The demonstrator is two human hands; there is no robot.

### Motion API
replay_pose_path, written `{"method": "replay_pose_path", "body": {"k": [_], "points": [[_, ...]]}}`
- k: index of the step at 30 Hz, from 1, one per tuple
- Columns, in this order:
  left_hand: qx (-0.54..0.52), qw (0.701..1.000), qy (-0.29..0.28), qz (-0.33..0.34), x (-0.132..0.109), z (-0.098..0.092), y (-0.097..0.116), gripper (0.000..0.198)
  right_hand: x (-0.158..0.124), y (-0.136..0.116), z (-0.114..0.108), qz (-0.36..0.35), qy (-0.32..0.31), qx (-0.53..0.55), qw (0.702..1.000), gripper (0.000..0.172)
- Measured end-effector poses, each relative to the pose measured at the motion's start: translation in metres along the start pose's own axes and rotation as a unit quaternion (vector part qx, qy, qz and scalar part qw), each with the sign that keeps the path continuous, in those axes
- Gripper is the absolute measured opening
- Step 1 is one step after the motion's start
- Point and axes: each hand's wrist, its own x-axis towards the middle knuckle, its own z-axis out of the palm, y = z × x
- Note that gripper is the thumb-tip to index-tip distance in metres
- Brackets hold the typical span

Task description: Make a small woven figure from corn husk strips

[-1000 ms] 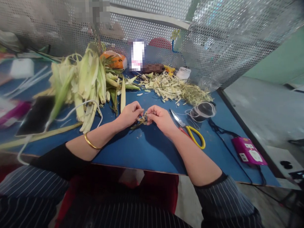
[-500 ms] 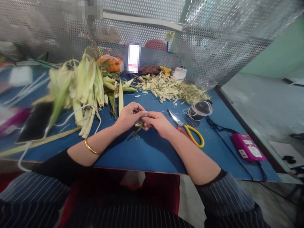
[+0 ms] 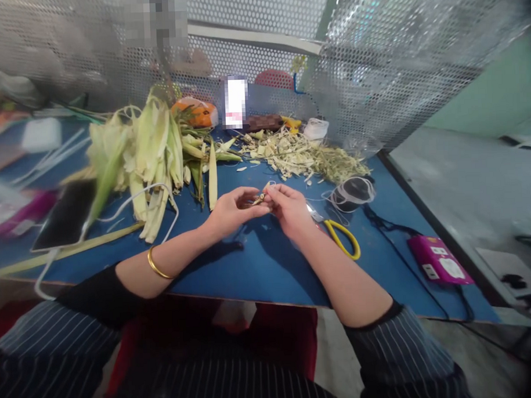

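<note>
Above the middle of the blue table, my left hand [image 3: 237,210] and my right hand [image 3: 287,208] meet at the fingertips. Between them is a small brownish twisted bundle of dried husk [image 3: 259,199], mostly covered by my fingers. My left fingers are curled around it, and the right thumb and forefinger pinch its other end near a thin pale loop. Scissors with yellow and red handles [image 3: 347,239] lie by my right wrist, their blades partly hidden by it. Just beyond them sits a dark spool wound with white string [image 3: 352,193].
Corn husks [image 3: 157,150] are heaped at the left, beside a black phone [image 3: 66,214] with a white cable. Shredded husk [image 3: 290,154] lies along the back. At the right is a magenta pack [image 3: 439,259]. A perforated metal screen [image 3: 260,48] stands behind the table.
Both hands have risen and shifted slightly right. The husk bundle, which hung below the fingers, is now lifted and turned between them. My right hand now covers more of the scissors.
</note>
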Motion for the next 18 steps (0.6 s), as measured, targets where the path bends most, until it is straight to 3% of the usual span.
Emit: {"method": "replay_pose_path", "body": {"k": [3,11,15,18], "points": [[-0.018,1.000,-0.023,-0.005,-0.001,0.004,0.001,0.044,-0.002,-0.001,0.002,0.014,-0.012,-0.008,1.000,0.026],[-0.135,0.980,-0.034,-0.145,-0.002,0.001,0.012,0.016,-0.006,-0.017,-0.004,-0.006,-0.026,-0.013,1.000,0.019],[-0.203,0.960,-0.049,-0.187,-0.001,-0.001,0.011,0.020,-0.006,-0.014,-0.003,-0.018,-0.027,-0.021,0.999,0.021],[-0.178,0.968,-0.030,-0.173,-0.002,-0.001,0.011,0.027,-0.006,-0.007,-0.001,-0.022,-0.052,-0.038,0.998,0.023]]}}
